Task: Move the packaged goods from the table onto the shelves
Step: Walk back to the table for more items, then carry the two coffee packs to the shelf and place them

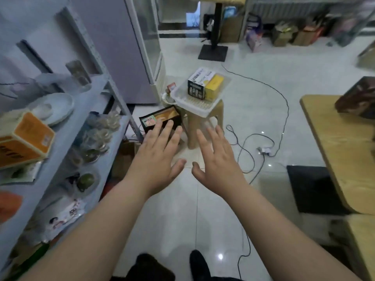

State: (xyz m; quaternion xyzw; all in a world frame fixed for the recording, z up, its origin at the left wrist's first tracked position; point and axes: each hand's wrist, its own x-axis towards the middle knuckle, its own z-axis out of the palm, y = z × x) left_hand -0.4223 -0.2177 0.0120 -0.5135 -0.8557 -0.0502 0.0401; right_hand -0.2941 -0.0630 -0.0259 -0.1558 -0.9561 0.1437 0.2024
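My left hand point(160, 153) and my right hand point(217, 159) reach forward over the floor, fingers spread, holding nothing. Ahead, a white tray point(194, 107) sits on a beige plastic stool point(203, 126) and carries a black-and-white box point(197, 84) and a yellow box point(214, 87) side by side. A black-and-orange package point(162, 116) stands beside the stool, just beyond my left fingertips. The grey metal shelves point(89, 110) run along the left and hold an orange box point(26, 138). A dark brown box point(357, 98) lies on the wooden table point(345, 151) at right.
The shelves also carry white plates point(54, 106), glass jars point(95, 136) and small packets point(65, 218). Black cables point(263, 138) and a power strip point(263, 150) trail over the white tiled floor. A glass-door cooler point(142, 47) stands behind the stool, with boxes along the far wall.
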